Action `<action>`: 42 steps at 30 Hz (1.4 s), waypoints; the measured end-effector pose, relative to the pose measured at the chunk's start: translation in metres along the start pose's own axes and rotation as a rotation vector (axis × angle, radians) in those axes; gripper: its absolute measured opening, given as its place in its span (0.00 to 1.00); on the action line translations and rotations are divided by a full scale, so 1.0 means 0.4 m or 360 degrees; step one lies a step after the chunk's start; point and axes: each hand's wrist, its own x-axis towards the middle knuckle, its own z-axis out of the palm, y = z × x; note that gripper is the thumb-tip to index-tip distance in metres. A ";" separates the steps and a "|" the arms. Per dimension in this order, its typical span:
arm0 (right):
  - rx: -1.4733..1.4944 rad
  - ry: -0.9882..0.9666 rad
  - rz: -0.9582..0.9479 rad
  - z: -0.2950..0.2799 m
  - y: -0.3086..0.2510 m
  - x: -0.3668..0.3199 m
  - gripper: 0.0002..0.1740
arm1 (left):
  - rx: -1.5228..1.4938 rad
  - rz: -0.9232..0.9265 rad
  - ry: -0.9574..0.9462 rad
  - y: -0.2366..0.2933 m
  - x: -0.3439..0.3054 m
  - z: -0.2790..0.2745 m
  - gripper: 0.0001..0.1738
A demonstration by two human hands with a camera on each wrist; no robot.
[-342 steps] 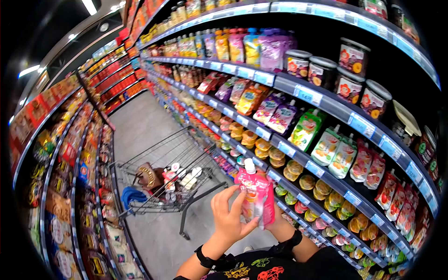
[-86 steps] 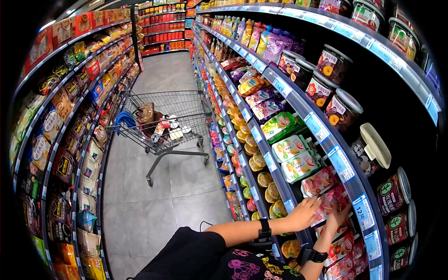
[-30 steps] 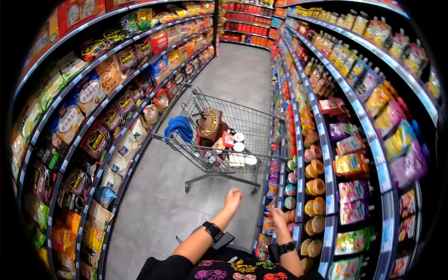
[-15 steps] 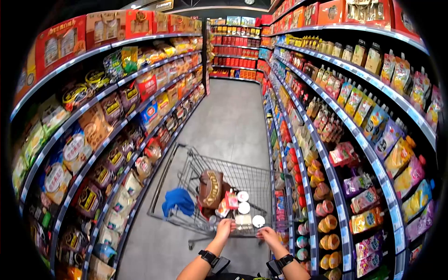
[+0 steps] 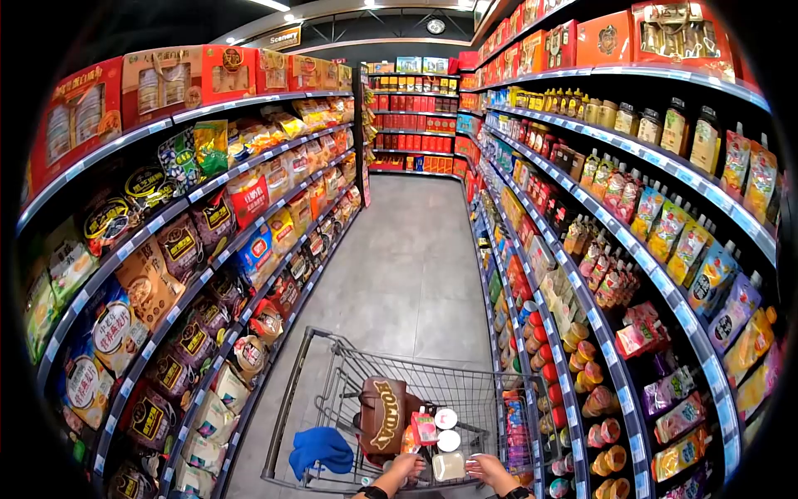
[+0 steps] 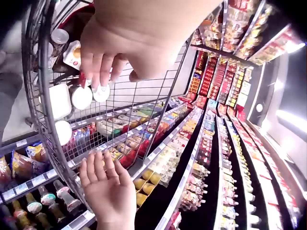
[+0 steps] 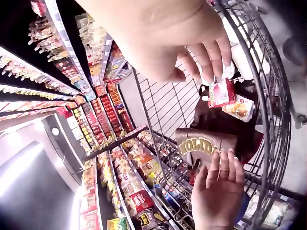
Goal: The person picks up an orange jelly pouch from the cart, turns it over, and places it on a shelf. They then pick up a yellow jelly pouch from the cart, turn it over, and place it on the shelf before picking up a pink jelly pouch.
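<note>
My left hand [image 5: 402, 468] is over the near side of the wire shopping cart [image 5: 391, 366], fingers relaxed, holding nothing. A red and white packet [image 5: 424, 427] is just beyond its fingertips in the head view. My right hand [image 5: 492, 471] is level with it at the right, fingers loosely extended and the palm bare in the left wrist view. Between the hands is a pale rectangular lidded box [image 5: 450, 466]. Two round white lids [image 5: 447, 440] show behind the box. Left of the packet is a brown bag [image 5: 384, 416] with yellow lettering. The left wrist view shows another round lid [image 6: 63, 132].
A blue cloth [image 5: 322, 453] hangs at the cart's left end. Shelves of bagged foods [image 5: 179, 249] line the left side. On the right, shelves hold spouted pouches [image 5: 706, 274], jars and cups. The grey floor [image 5: 399, 258] runs between them to red-stocked shelves [image 5: 416, 125].
Earlier my hands held a pink spouted pouch, then were among pouches on the right shelf. They have since left it bare and reached the cart. The view has turned down the aisle.
</note>
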 end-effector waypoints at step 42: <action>0.0304 -0.0111 0.0592 0.091 0.057 0.645 0.11 | 0.1414 0.0097 0.0653 -0.029 0.518 0.021 0.12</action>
